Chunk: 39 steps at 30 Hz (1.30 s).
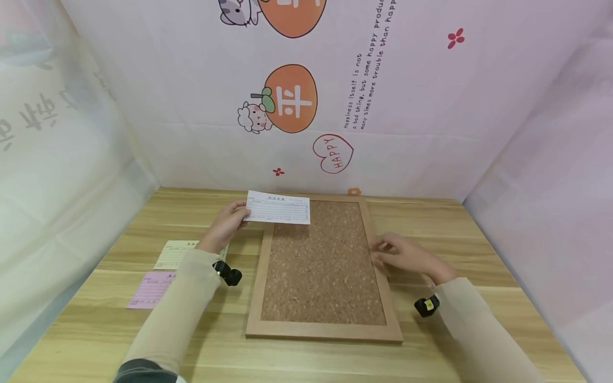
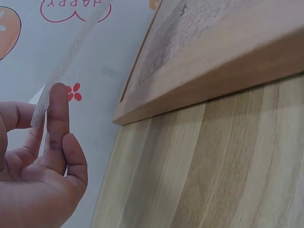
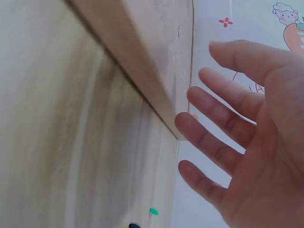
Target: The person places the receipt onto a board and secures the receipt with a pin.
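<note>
White slip in hand, held over the corkboard

Your left hand [image 1: 227, 222] pinches the left end of a white rectangular paper form with printed lines [image 1: 282, 208]. You hold it raised above the far-left corner of the brown corkboard with a pale wooden frame [image 1: 325, 266], which lies flat around the middle of the striped wooden bench [image 1: 455, 229], its far end close to the bench's far edge.

Your right hand [image 1: 407, 255] holds nothing; its fingers are parted and lightly bent beside the board's right edge. The head view blurs those fingertips, so I cannot tell whether they touch the frame. In the right wrist view, a small green item [image 3: 153, 212] lies on the bench outside the frame.

Toward the bench's left edge, a pale yellow printed paper form [image 1: 174, 255] lies beyond a pink printed paper form [image 1: 150, 290]; your left arm partly covers both.

Judging by the layout, you are at an early stage: the white form is picked up but not laid down or fixed, no form shows on the cork, and the yellow and pink ones remain to be handled.
</note>
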Each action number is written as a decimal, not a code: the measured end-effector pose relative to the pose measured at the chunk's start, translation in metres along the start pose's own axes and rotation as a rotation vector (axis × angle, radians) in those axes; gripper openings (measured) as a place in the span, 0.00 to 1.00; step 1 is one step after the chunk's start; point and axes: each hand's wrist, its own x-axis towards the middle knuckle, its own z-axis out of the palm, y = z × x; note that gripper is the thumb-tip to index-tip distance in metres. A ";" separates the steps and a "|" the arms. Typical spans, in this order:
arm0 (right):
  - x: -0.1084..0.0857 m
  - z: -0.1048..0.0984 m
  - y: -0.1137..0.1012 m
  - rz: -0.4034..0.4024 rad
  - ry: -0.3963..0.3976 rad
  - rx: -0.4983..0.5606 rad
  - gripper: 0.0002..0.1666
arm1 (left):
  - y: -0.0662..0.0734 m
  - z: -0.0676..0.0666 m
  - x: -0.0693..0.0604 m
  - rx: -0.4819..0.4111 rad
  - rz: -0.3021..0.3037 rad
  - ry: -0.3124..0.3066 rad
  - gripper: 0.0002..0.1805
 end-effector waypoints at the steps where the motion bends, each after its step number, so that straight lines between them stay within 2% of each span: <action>1: 0.003 -0.001 -0.001 -0.003 0.012 -0.004 0.25 | 0.000 0.002 0.000 -0.007 0.004 -0.002 0.25; 11: 0.029 -0.003 -0.012 -0.018 0.059 0.001 0.20 | -0.002 0.018 0.008 -0.025 -0.006 -0.005 0.24; 20: 0.049 0.000 -0.018 0.026 0.103 0.019 0.21 | -0.001 0.031 0.010 -0.032 0.014 -0.028 0.23; 27: 0.064 0.005 -0.027 0.015 0.121 0.107 0.22 | -0.001 0.040 0.012 -0.030 0.005 -0.066 0.23; 31: 0.072 0.008 -0.029 -0.003 0.139 0.142 0.22 | -0.002 0.045 0.015 -0.046 0.007 -0.065 0.23; 39: 0.085 0.013 -0.031 0.037 0.160 0.246 0.26 | -0.001 0.054 0.015 -0.051 0.007 -0.067 0.23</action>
